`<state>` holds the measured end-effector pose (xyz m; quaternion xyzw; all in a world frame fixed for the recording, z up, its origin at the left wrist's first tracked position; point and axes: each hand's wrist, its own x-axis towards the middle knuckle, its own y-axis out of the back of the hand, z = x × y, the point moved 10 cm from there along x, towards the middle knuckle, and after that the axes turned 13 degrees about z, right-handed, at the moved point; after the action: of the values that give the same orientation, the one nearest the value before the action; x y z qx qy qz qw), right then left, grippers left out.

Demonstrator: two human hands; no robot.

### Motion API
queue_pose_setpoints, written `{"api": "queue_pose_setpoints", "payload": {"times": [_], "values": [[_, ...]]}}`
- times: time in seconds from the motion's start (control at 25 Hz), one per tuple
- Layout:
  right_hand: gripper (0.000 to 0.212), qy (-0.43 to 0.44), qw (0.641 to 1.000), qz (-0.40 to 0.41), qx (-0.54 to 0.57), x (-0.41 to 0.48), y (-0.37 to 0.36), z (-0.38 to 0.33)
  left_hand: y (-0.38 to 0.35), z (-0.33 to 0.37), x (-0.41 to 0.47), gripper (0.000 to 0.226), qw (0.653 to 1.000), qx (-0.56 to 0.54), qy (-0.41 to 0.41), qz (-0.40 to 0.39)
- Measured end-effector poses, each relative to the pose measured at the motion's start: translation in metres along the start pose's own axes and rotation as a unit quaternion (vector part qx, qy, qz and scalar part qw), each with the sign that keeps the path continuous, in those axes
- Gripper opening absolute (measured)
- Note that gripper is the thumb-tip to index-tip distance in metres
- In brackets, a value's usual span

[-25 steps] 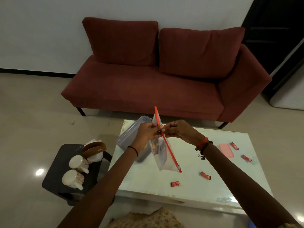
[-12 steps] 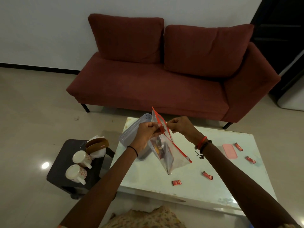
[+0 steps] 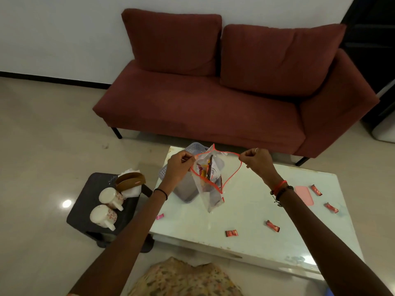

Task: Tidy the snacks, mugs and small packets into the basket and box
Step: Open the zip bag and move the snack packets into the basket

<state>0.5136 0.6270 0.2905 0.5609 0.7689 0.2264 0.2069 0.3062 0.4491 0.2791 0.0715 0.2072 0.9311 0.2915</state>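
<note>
left hand [image 3: 178, 165], right hand [image 3: 257, 162] pinch clear red-rimmed zip bag [image 3: 210, 189] mouth spread wide

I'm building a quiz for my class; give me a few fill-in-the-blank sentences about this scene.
1. Both hands, left hand and right hand, pull the zip bag ____.
2. The mugs on the dark stool number ____.
3. The grey basket sits on the ____ table.

Missing: open; two; white

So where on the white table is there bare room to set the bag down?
Bare: the near-left stretch between the bag and the front edge of the table, and the far right corner. Crowded: basket at far left, red packets and pink case to the right.
</note>
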Motion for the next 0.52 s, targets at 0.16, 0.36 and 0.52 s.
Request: {"api": "queue_pose_setpoints", "payload": {"times": [0.16,0.36,0.52], "values": [[0.012,0.017,1.000,-0.003,-0.025,-0.003,-0.011,-0.006,-0.005,0.008,0.000,0.012,0.999,-0.007,-0.033,-0.001],[0.022,0.126,0.989,-0.017,-0.070,-0.015,-0.030,-0.054,-0.009,0.011,0.003,0.012,0.997,0.034,-0.064,-0.008],[0.020,0.255,0.922,-0.214,-0.199,-0.049,-0.111,-0.089,0.000,0.001,0.013,0.015,0.995,0.065,-0.072,-0.003]]}}
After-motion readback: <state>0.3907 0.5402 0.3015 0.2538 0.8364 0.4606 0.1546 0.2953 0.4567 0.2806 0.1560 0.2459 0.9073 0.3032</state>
